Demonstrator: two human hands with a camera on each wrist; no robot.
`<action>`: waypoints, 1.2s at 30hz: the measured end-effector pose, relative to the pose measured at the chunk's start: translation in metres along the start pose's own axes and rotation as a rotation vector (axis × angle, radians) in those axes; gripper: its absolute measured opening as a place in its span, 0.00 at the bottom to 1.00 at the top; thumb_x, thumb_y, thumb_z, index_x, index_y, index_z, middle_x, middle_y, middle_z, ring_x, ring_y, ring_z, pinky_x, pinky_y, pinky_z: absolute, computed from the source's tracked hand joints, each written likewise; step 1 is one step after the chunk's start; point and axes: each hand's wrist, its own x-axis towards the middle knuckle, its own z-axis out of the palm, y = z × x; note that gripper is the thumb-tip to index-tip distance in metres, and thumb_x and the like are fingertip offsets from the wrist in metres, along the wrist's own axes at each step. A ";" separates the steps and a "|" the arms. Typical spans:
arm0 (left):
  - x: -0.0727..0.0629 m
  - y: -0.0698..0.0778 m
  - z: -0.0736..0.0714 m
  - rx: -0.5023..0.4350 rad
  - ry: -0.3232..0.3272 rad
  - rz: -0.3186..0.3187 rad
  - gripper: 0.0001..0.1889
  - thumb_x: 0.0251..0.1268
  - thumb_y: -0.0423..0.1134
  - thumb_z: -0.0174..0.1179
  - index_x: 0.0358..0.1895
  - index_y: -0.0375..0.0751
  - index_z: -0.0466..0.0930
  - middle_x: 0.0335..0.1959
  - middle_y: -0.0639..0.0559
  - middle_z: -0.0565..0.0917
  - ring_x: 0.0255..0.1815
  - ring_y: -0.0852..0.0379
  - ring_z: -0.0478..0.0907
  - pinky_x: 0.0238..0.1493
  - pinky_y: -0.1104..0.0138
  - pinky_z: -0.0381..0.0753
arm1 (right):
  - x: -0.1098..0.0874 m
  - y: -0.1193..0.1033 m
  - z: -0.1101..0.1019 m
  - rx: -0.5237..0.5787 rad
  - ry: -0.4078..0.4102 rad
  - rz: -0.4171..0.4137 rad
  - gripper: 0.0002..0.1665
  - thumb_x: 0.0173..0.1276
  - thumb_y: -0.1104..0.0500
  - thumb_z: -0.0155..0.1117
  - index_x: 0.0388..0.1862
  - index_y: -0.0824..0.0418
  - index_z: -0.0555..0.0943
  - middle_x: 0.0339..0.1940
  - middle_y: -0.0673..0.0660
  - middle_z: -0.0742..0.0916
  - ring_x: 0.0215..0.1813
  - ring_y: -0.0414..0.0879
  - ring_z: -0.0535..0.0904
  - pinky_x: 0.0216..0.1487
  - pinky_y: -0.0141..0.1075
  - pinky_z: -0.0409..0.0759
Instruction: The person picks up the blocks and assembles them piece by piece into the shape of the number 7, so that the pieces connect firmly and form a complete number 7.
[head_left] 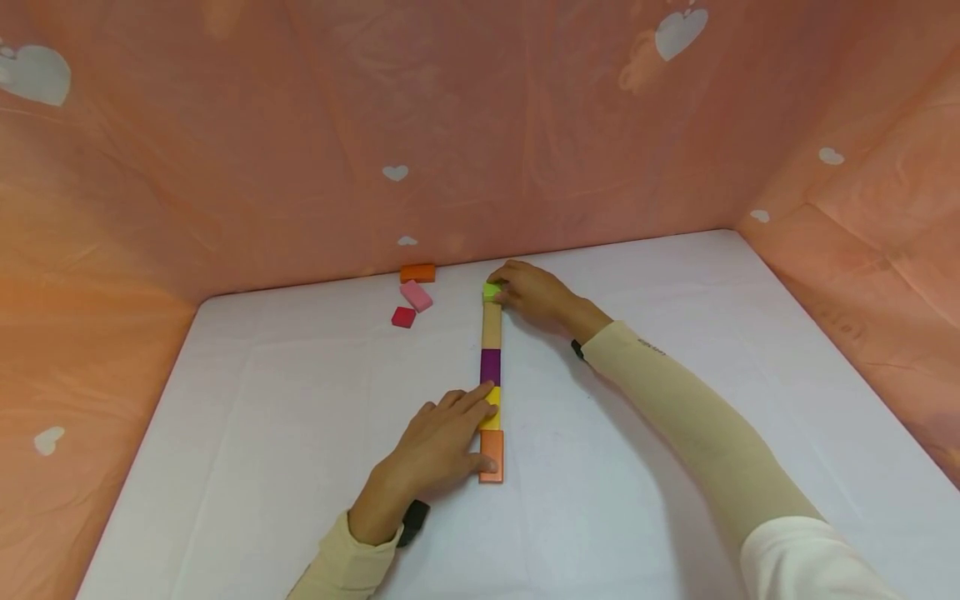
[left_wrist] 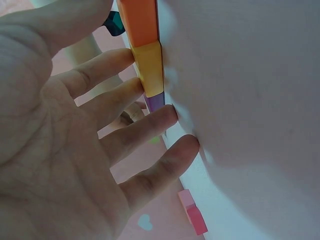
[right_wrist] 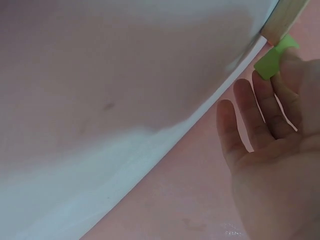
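Blocks lie end to end in a straight row running away from me: an orange block (head_left: 491, 446) nearest, then a yellow block (head_left: 492, 421), a purple block (head_left: 490, 365) and a plain wood-coloured block (head_left: 491, 327). At the far end, a light green block (head_left: 491, 291) is pinched between the thumb and fingers of my right hand (head_left: 536, 294); the right wrist view shows this green block (right_wrist: 270, 64) by the wooden one. My left hand (head_left: 444, 440) lies along the near part of the row with fingers extended, its thumb on the orange block and fingertips at the yellow and purple ones.
Left of the row's far end lie a darker orange block (head_left: 417, 273), a pink block (head_left: 416, 296) and a red block (head_left: 403, 317). White cloth covers the table (head_left: 300, 400). An orange-pink curtain (head_left: 315, 150) with pale hearts surrounds its back and sides.
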 end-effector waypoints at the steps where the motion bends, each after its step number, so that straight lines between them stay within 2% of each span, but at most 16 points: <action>1: 0.000 0.000 0.000 0.001 0.001 0.000 0.37 0.55 0.53 0.72 0.69 0.47 0.73 0.79 0.53 0.62 0.73 0.47 0.65 0.66 0.45 0.71 | 0.000 0.000 0.000 -0.001 0.003 0.000 0.22 0.75 0.51 0.59 0.64 0.57 0.77 0.59 0.53 0.80 0.62 0.47 0.76 0.70 0.43 0.73; 11: 0.001 0.001 -0.002 0.006 0.005 0.003 0.37 0.55 0.53 0.72 0.69 0.47 0.73 0.79 0.54 0.62 0.73 0.48 0.65 0.65 0.47 0.71 | 0.003 0.001 -0.001 -0.008 -0.012 0.035 0.24 0.73 0.48 0.61 0.63 0.57 0.77 0.55 0.53 0.81 0.56 0.47 0.77 0.67 0.42 0.75; 18: 0.002 0.001 -0.004 0.007 0.011 -0.009 0.37 0.55 0.53 0.72 0.69 0.47 0.73 0.79 0.54 0.62 0.73 0.47 0.64 0.66 0.46 0.71 | 0.004 0.002 -0.004 -0.002 -0.028 0.027 0.21 0.76 0.52 0.58 0.64 0.56 0.77 0.58 0.53 0.82 0.61 0.47 0.76 0.70 0.43 0.72; 25: 0.000 0.000 -0.002 -0.012 0.021 -0.005 0.37 0.54 0.52 0.73 0.68 0.46 0.74 0.78 0.54 0.63 0.73 0.46 0.65 0.65 0.46 0.71 | 0.002 0.002 0.000 0.012 -0.049 0.026 0.21 0.78 0.52 0.54 0.67 0.50 0.76 0.60 0.51 0.80 0.63 0.46 0.75 0.72 0.42 0.71; 30: -0.001 -0.001 0.002 -0.043 0.030 0.004 0.36 0.53 0.53 0.74 0.66 0.47 0.75 0.77 0.54 0.65 0.72 0.46 0.66 0.64 0.46 0.72 | -0.002 0.003 0.003 0.014 -0.066 0.025 0.22 0.79 0.52 0.53 0.69 0.47 0.76 0.60 0.51 0.80 0.64 0.45 0.74 0.72 0.42 0.71; 36: 0.001 -0.005 0.004 -0.064 0.051 0.004 0.36 0.51 0.54 0.75 0.65 0.50 0.76 0.77 0.56 0.66 0.72 0.47 0.66 0.64 0.45 0.72 | -0.003 0.004 0.004 0.016 -0.050 0.003 0.22 0.78 0.53 0.54 0.68 0.47 0.76 0.58 0.51 0.81 0.61 0.45 0.75 0.70 0.42 0.72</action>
